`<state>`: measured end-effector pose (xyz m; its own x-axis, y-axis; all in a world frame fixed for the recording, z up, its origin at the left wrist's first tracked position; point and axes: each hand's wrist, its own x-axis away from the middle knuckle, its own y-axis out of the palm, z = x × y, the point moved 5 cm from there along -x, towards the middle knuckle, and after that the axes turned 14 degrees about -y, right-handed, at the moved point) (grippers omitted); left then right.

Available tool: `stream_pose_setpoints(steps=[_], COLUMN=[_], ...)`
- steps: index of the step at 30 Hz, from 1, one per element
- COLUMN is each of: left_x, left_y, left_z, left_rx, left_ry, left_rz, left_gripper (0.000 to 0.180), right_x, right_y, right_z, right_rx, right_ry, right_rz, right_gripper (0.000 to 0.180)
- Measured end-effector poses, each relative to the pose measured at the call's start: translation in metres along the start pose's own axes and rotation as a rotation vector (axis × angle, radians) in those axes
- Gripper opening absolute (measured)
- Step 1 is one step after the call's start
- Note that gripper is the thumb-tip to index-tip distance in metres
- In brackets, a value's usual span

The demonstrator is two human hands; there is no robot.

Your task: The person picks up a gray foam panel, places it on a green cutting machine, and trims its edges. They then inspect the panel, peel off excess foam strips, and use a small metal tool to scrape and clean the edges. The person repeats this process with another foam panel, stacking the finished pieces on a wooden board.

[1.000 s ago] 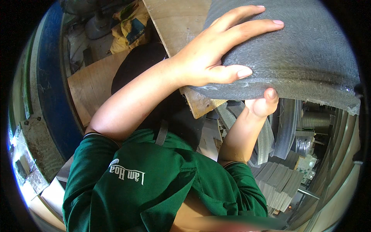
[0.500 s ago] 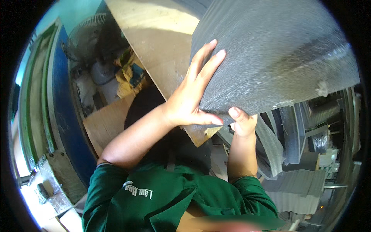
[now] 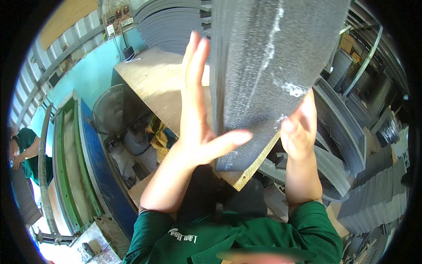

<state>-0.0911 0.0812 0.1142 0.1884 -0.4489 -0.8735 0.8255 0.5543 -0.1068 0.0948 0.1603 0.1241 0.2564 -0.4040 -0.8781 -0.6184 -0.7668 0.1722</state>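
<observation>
Plain wooden table (image 3: 158, 91) here, pale top, left edge slanting from about 10 o'clock down toward 6, with a corner poking out around 5. A big grey foam piece (image 3: 263, 105) with white streaks takes up the 1 o'clock side, can't tell how much of it actually touches the wood. Curved grey sheets (image 3: 171, 26) are stacked at 11, small black box (image 3: 128, 53) plus white cord (image 3: 132, 60) near 10:30.

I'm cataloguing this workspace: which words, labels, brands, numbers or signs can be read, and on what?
Dark green fabric shirt: white upside-down lettering, wording withheld.
Dark grey textured slab: white streaks, no readable text.
I can make out no other text.
</observation>
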Motion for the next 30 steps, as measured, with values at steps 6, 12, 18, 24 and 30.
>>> stream_pose_setpoints(steps=[6, 12, 18, 24, 30], left_x=[-0.036, -0.044, -0.037, -0.030, -0.025], left_y=[0.020, 0.025, 0.022, 0.020, 0.016], left_z=[0.020, 0.014, -0.001, -0.007, 0.003], left_rx=[0.107, 0.110, 0.114, 0.155, 0.159], left_ry=[-0.087, 0.192, 0.292, 0.235, 0.176], left_rz=[-0.173, -0.057, 0.002, 0.059, 0.078], left_gripper=[0.094, 0.075, 0.064, 0.059, 0.057], right_x=[-0.016, -0.009, -0.007, -0.006, -0.007], right_y=[0.013, 0.006, 0.003, 0.007, 0.007], right_z=[0.007, 0.014, 0.015, 0.014, 0.019], right_rx=[-0.003, -0.095, -0.096, -0.124, -0.160], right_ry=[0.062, 0.079, 0.136, 0.173, 0.241], right_rz=[0.093, 0.138, 0.158, 0.151, 0.205], right_gripper=[0.042, 0.036, 0.031, 0.031, 0.030])
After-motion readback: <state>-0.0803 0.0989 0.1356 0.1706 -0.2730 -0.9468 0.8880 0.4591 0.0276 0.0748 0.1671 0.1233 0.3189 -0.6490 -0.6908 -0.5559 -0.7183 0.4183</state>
